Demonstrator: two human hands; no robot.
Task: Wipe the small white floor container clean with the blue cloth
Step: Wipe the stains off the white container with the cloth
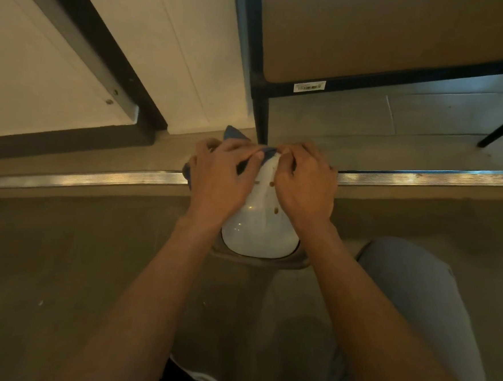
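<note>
A small white container (pixel 260 223) sits on the floor in the middle of the head view, rounded and glossy, with a few small brown spots on its top. A blue cloth (pixel 233 134) shows behind and under my hands, with a corner sticking up at the far side and an edge at the left. My left hand (pixel 220 177) lies over the container's left side with fingers curled on the cloth. On the container's right side, my right hand (pixel 304 182) pinches the cloth's edge at the far top. Both hands hide most of the cloth.
A metal threshold strip (pixel 424 177) runs left to right across the floor under the container. A dark table leg (pixel 260 113) stands just beyond the hands, with a tabletop (pixel 389 30) above. A white door with a dark frame (pixel 85 44) is at the left. My knee (pixel 410 290) is at the right.
</note>
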